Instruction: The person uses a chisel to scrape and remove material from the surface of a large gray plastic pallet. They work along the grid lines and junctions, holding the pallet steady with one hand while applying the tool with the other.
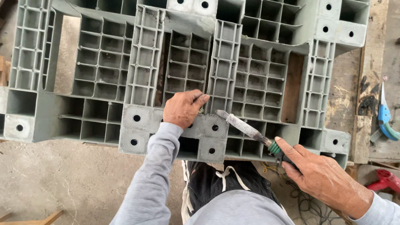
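Grey plastic pallet (104, 75) lies upside down across the frame. Left hand (181, 109) presses curled fingers on its centre rib, grasping nothing; right hand (323, 177), lower right, clenches a green-handled flat blade (239, 125) whose tip touches that rib. Work looks underway, unfinished.

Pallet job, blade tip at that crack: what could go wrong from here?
1. The blade tip lies close to the left hand fingers pressing the pallet; a slip could hit them.
2. The right hand grips only the handle end, so control of the tip may be weak.
3. The pallet overhangs the bench near the knees and could shift under pressure.
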